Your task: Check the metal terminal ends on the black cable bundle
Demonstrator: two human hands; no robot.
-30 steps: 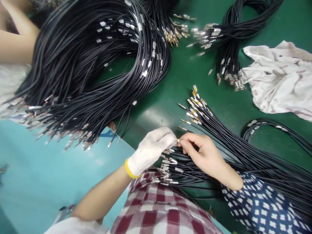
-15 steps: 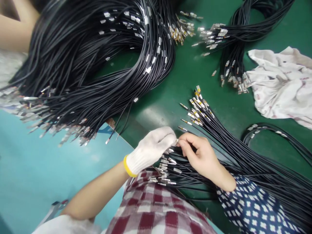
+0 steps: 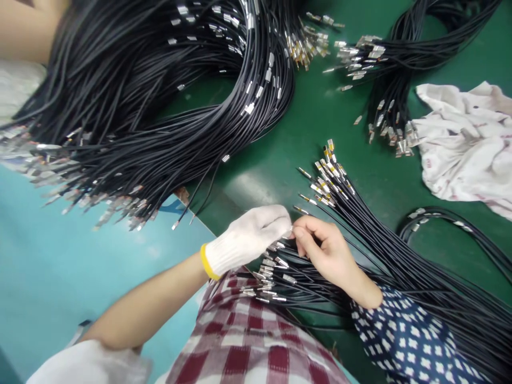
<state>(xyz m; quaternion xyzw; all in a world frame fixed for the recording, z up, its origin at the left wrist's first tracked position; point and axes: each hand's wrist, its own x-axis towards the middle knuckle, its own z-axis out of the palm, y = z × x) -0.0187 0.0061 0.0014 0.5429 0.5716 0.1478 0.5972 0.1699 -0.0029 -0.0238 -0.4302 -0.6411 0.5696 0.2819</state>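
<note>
My left hand (image 3: 250, 237), in a white knit glove with a yellow cuff, is closed in a pinch at a small metal terminal. My bare right hand (image 3: 326, 253) pinches the same spot from the right, fingertips meeting the glove's. Both hands rest over a bundle of thin black wires (image 3: 400, 266) with metal terminals (image 3: 272, 274) that runs off to the lower right across the green table (image 3: 280, 133). A fan of gold and silver wire tips (image 3: 328, 173) lies just beyond my hands.
A large coil of black wires (image 3: 152, 90) fills the upper left and overhangs the table edge. More wire bundles (image 3: 384, 64) lie at the top right beside a crumpled white cloth (image 3: 468, 149). Another person's arm (image 3: 24, 32) shows at the top left. Red checked fabric (image 3: 256, 341) covers my lap.
The view has drifted slightly, so the table things sit a little further right. My hands keep the same pinch together on the terminal.
</note>
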